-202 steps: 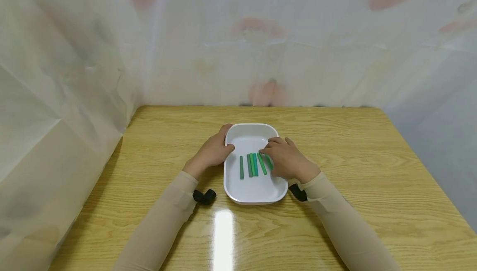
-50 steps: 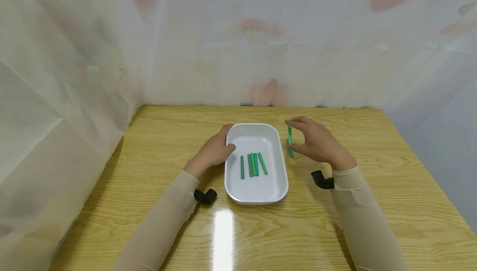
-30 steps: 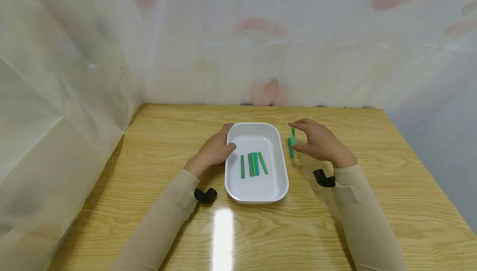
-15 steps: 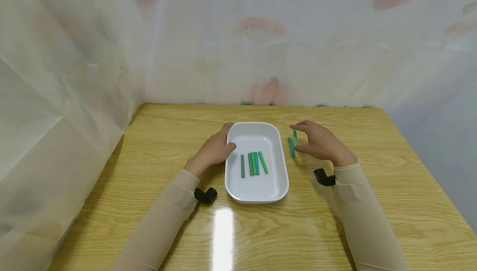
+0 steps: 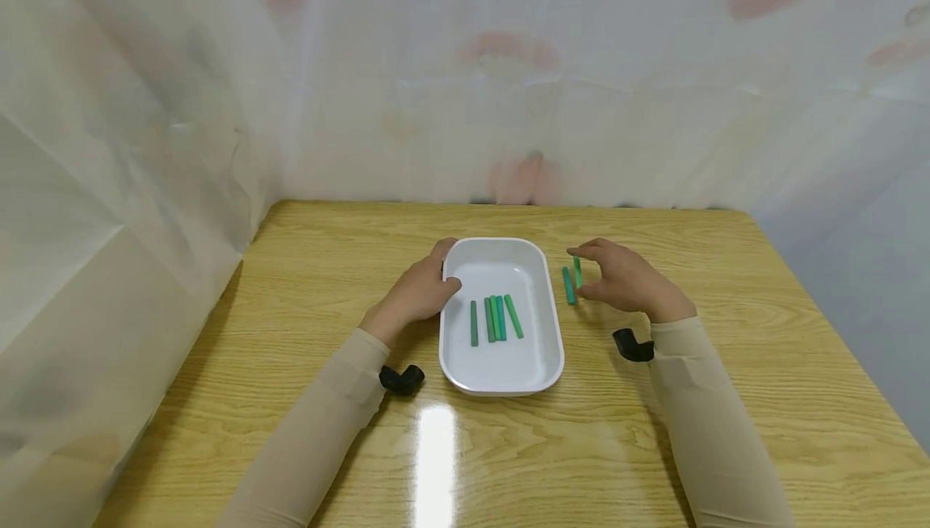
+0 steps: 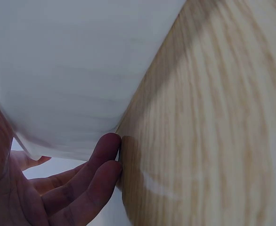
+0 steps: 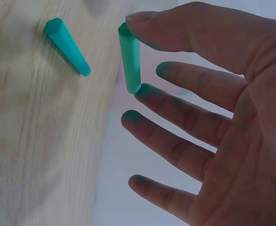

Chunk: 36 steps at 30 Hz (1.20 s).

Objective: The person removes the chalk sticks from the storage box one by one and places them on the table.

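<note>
In the head view my left hand [image 5: 420, 292] grips the white tray [image 5: 501, 384] at its left rim, thumb over the edge. The left wrist view has the fingers [image 6: 100, 181] against its outer wall. Right of the tray, my right hand [image 5: 625, 276] pinches a light green chalk pastel stick [image 7: 131, 61] end to end, thumb on one end and a finger on the other. The fingertips are stained green. A teal stick [image 5: 568, 286] lies on the table just left of it. Inside the tray lie several green and teal sticks [image 5: 475, 324], some side by side.
The wooden table [image 5: 349, 463] has a light reflection in front of the tray. Black wrist pieces [image 5: 401, 380] sit by both sleeves. A pale, blotched sheet [image 5: 407, 108] hangs behind the table and on its left.
The right hand has left the tray, where it was reaching at a green stick. A teal stick now lies on the table. The pinched light green stick has shifted slightly right, apart from it.
</note>
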Tool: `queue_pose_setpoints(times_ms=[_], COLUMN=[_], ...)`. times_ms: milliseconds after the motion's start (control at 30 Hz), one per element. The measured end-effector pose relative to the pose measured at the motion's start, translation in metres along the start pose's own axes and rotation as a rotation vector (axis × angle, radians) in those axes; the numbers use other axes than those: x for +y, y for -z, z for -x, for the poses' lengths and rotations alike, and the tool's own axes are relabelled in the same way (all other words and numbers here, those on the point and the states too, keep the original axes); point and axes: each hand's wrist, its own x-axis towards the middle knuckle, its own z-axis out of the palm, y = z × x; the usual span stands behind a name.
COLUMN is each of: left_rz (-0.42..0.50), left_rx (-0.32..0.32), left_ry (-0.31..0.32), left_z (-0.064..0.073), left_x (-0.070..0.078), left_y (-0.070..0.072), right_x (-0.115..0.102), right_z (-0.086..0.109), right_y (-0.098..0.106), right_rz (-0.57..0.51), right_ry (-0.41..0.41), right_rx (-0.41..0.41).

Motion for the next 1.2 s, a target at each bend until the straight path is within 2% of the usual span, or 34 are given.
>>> queue_pose_setpoints(times_ms=[1200], left_rz=[0.017], left_rx=[-0.007], left_ry=[-0.005], left_z=[0.0], left_x=[0.0], left_y=[0.0], right_x=[0.012], right_z=[-0.008], right_y=[-0.014], right_rz=[-0.026], right_ry=[-0.047], right_rx=[-0.08])
